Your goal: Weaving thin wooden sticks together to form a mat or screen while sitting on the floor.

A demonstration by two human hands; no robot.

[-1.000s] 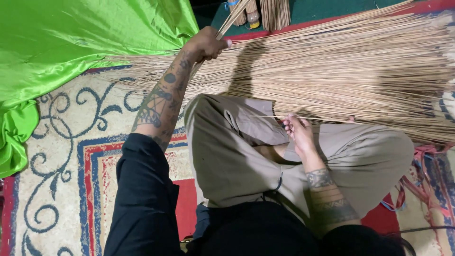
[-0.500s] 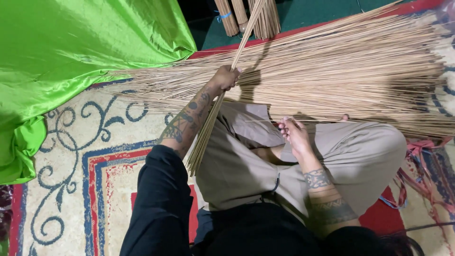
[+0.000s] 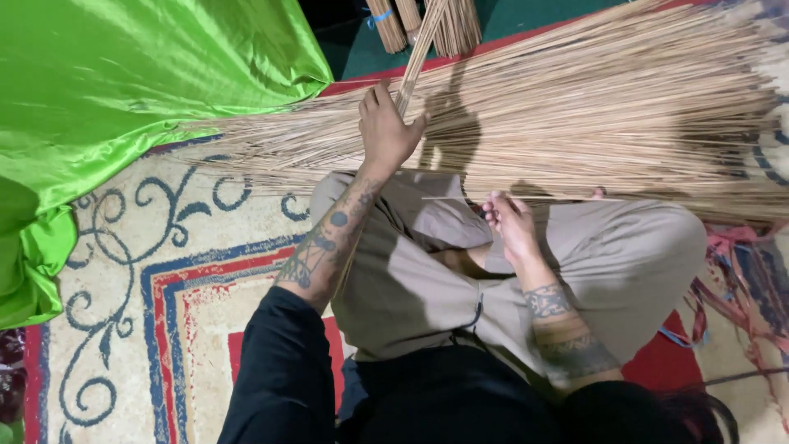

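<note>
The left hand (image 3: 385, 131) is closing around a bunch of sticks (image 3: 415, 57), holding it up over the big pile of sticks (image 3: 592, 115). The right hand (image 3: 511, 226) is pinching one thin stick (image 3: 452, 198) just below the pile, over the lap. A green cloth (image 3: 123, 90) is lying left of the pile, on the rug (image 3: 164, 247).

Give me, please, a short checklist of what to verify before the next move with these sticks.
1. Left hand grips a bundle of sticks: ok.
2. Right hand pinches a single stick: ok.
3. Big pile of sticks lies within reach, across the carpet: ok.
4. Bundle's lower end behind the forearm: cannot tell.
5. Green cloth kept off the pile: not ok, the pile's thin ends touch it.
</note>
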